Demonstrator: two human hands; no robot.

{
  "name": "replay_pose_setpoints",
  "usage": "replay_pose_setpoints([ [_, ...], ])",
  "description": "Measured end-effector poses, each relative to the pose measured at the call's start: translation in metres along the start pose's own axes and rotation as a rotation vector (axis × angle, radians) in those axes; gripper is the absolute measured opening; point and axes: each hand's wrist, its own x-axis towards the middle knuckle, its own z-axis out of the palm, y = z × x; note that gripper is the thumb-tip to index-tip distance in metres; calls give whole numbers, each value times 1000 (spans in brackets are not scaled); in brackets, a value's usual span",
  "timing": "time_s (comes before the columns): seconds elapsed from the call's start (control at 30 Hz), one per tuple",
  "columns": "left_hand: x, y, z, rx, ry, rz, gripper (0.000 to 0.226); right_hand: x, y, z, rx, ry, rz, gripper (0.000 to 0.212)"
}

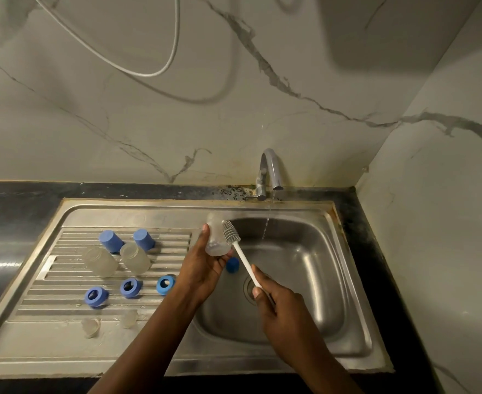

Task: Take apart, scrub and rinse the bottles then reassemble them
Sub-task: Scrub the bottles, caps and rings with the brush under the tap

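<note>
My left hand grips a clear bottle body above the left edge of the sink basin. My right hand holds the white handle of a bottle brush, whose grey bristle head lies against the outside of that bottle. On the drainboard stand two more clear bottle bodies, two blue caps, three blue collar rings and two clear teats. Another blue cap lies in the basin.
The tap at the back of the sink runs a thin stream of water into the basin. The drain sits under my right hand. Dark countertop surrounds the steel sink; marble walls close in behind and on the right.
</note>
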Motion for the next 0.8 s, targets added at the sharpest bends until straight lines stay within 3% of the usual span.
replay_pose_setpoints([
  [0.27, -13, 2, 10, -15, -61, -21, 48, 37, -16, -3, 16, -18, 8, 48],
  [0.57, -2, 11, -2, -159, -40, -27, 66, 14, -5, -10, -9, -54, -22, 47],
  [0.67, 0, 10, -6, -192, -47, -48, 56, 4, 1, -12, -8, -59, -18, 48],
  [0.8, -4, 10, -2, -81, -107, -73, 54, 3, 5, -10, -37, -58, -17, 49],
])
